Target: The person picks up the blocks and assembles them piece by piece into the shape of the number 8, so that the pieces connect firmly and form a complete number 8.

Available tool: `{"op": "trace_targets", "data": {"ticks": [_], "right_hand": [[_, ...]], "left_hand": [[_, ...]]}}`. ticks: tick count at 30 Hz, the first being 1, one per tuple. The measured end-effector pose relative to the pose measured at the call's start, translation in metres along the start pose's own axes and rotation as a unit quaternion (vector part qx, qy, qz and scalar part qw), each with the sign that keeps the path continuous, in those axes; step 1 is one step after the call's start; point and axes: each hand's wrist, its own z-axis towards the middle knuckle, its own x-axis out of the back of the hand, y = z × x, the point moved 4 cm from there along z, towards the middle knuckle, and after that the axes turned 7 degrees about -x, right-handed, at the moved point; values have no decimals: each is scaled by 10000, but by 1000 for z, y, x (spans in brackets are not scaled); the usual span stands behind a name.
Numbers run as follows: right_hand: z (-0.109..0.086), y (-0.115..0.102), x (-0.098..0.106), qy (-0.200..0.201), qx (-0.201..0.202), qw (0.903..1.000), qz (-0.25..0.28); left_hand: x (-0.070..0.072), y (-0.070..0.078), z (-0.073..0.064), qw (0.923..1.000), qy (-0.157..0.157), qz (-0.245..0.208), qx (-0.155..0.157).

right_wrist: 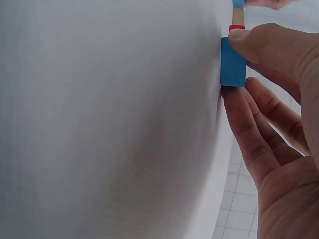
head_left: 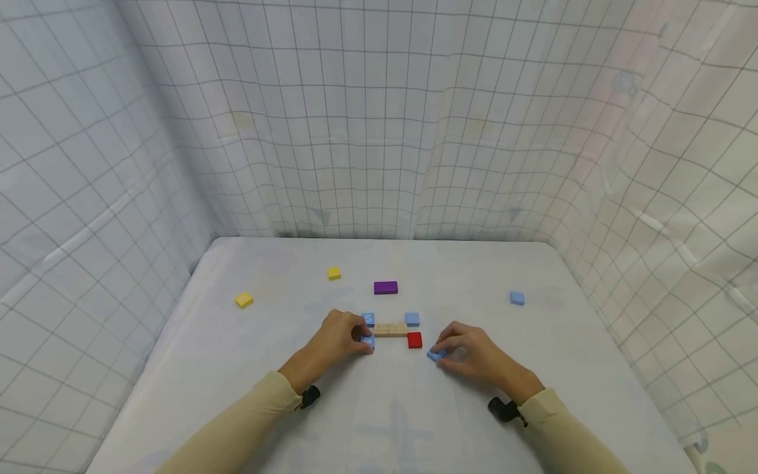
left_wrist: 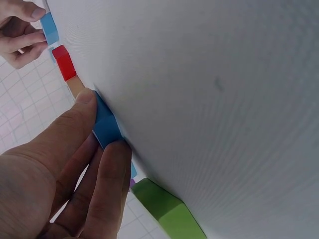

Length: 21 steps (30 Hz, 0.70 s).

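Observation:
My left hand point(head_left: 340, 334) pinches a blue block point(left_wrist: 106, 122) between thumb and fingers, at the left end of a plain wooden strip point(head_left: 390, 330). Just behind that block sits another blue block point(head_left: 368, 318), partly covered by the fingers. A red block point(head_left: 414, 340) lies at the strip's right end, with a blue block point(head_left: 412, 319) behind it. To the right of the red one, my right hand point(head_left: 474, 352) grips a blue block point(right_wrist: 233, 63) at the table surface, apart from the group. In the left wrist view a green block point(left_wrist: 169, 209) lies beyond the left fingertips.
A purple block point(head_left: 385, 288) lies behind the group. Two yellow blocks, one nearer the middle point(head_left: 334, 273) and one farther left point(head_left: 244, 300), rest on the white table point(head_left: 296, 428). Another blue block point(head_left: 517, 298) lies at the right. Grid-patterned curtains point(head_left: 379, 131) enclose the table's back and sides.

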Motion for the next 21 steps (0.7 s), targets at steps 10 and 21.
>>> {"op": "trace_targets", "data": {"ticks": [10,21], "right_hand": [[3,-10,-7,-58,408,9991,125],[8,-21,-14,-54,516,9984,207]], "left_hand": [[15,26,-8,9999,60,-86,-2],[31,59,-15,9973,-2,-69,726]]}}
